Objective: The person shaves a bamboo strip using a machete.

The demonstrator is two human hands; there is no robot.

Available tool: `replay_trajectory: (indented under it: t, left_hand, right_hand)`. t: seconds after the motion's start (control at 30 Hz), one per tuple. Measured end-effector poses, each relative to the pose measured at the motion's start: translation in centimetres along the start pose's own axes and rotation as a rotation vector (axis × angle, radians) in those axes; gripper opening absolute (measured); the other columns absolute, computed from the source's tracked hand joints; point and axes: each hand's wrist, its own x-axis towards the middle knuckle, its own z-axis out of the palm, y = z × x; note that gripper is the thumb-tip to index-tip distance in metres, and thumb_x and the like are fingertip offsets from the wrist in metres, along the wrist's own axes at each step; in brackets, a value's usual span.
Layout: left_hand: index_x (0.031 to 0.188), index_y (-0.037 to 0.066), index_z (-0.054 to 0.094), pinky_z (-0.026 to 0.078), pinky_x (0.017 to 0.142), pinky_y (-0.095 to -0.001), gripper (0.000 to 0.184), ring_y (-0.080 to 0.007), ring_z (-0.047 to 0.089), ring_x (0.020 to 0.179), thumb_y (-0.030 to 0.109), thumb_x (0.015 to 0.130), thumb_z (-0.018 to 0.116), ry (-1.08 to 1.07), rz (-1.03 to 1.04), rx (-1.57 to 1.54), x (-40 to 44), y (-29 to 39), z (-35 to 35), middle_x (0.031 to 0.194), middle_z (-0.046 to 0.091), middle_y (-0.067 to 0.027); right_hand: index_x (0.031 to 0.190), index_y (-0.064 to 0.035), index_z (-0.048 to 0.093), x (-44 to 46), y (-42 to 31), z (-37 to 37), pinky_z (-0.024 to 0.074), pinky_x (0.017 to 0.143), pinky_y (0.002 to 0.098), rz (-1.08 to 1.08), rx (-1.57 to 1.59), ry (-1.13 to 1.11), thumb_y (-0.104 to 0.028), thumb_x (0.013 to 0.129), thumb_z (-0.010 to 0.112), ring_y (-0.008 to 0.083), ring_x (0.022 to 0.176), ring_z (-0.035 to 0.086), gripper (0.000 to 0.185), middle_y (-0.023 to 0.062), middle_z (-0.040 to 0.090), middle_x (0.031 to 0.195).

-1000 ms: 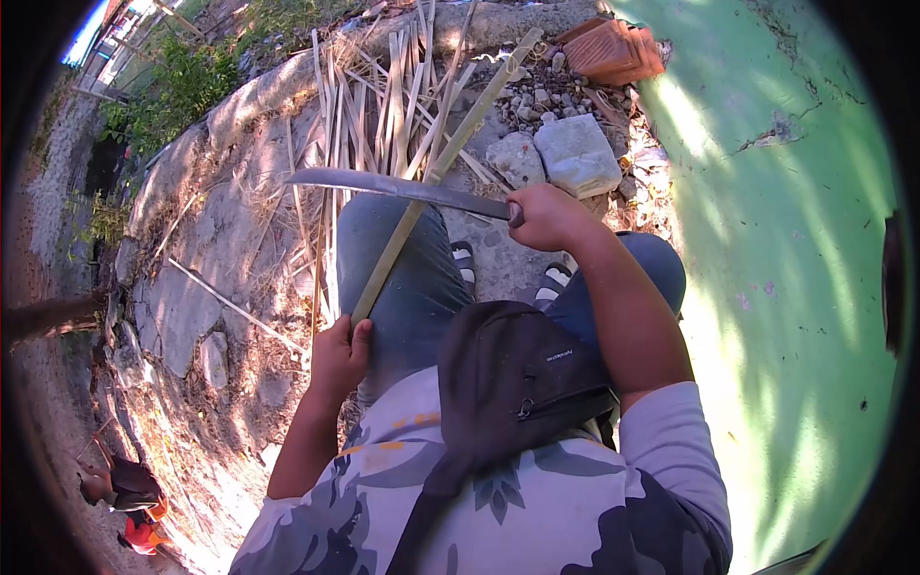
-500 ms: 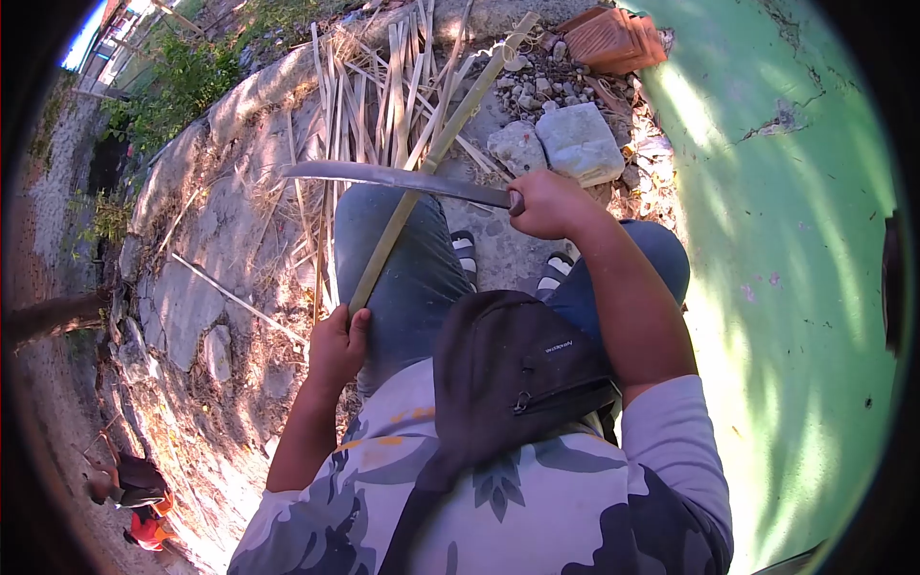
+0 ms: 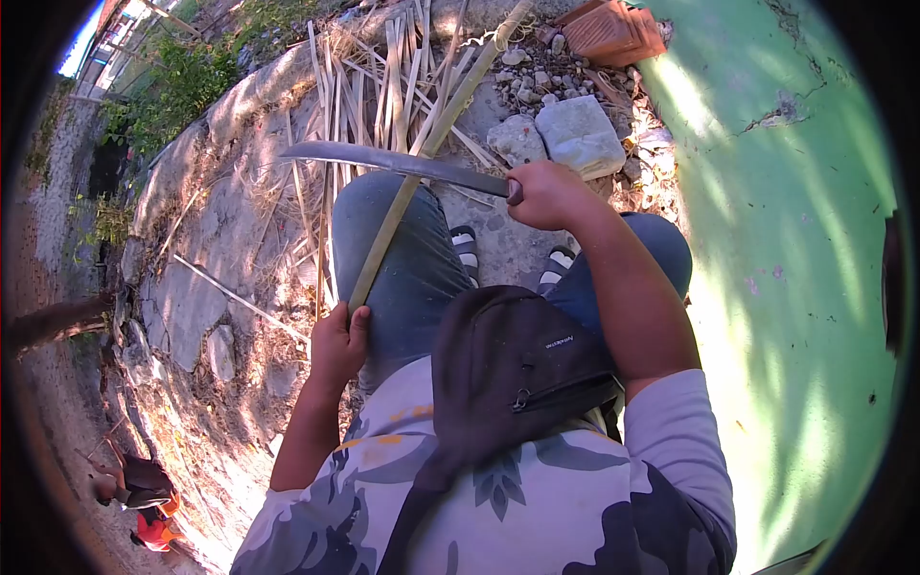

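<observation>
Wrapped round the handle of a long machete (image 3: 402, 163) is my right hand (image 3: 548, 195). Its blade points left and lies across a long green-tan bamboo strip (image 3: 388, 228), just above my bent knee. The strip's lower end is in the grip of my left hand (image 3: 338, 337), beside my thigh. From there it slants up and away to the right, over my knee. Thin curled shavings (image 3: 491, 40) cling near its far end.
Many split bamboo strips (image 3: 393, 91) lie on the ground ahead. Two pale stone blocks (image 3: 580, 137), rubble and stacked clay tiles (image 3: 613, 34) are at front right. A green wall (image 3: 786, 287) runs along my right. Other people (image 3: 144, 484) are at lower left.
The machete blade has shifted slightly towards my body along the bamboo strip, its tip a little higher and further left. My left hand keeps its hold on the strip's lower end.
</observation>
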Motion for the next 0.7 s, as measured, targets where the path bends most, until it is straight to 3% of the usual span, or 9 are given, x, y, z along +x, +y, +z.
replay_trajectory:
  t: [0.13, 0.33, 0.7]
  left_hand:
    - [0.080, 0.000, 0.053, 0.042, 0.052, -0.0457, 0.050, -0.0396, 0.055, 0.052, 0.044, 0.104, 0.056, -0.012, 0.008, -0.007, 0.3, 0.8, -0.4, 0.058, 0.054, -0.0198]
    - [0.080, 0.000, 0.054, 0.042, 0.051, -0.0459, 0.051, -0.0402, 0.057, 0.053, 0.045, 0.103, 0.056, 0.021, 0.027, 0.012, 0.2, 0.1, 0.0, 0.058, 0.054, -0.0200]
    - [0.082, 0.000, 0.055, 0.042, 0.051, -0.0461, 0.050, -0.0394, 0.058, 0.053, 0.044, 0.103, 0.056, -0.004, 0.007, -0.021, 0.2, 0.3, -0.2, 0.058, 0.055, -0.0204]
  right_hand:
    - [0.090, -0.0067, 0.069, -0.3, -0.6, 0.5, 0.0528, 0.077, 0.0499, -0.049, -0.095, -0.015, -0.021, 0.080, 0.063, 0.0425, 0.085, 0.067, 0.018, 0.0207, 0.069, 0.085]
    - [0.096, -0.0058, 0.072, 2.2, 3.7, -0.7, 0.0538, 0.082, 0.0495, 0.098, 0.116, 0.040, -0.021, 0.084, 0.058, 0.0420, 0.088, 0.068, 0.024, 0.0235, 0.070, 0.090]
    - [0.096, -0.0060, 0.072, 0.9, 1.1, -0.1, 0.0536, 0.081, 0.0479, -0.054, -0.016, -0.052, -0.021, 0.082, 0.062, 0.0417, 0.088, 0.068, 0.023, 0.0226, 0.070, 0.090]
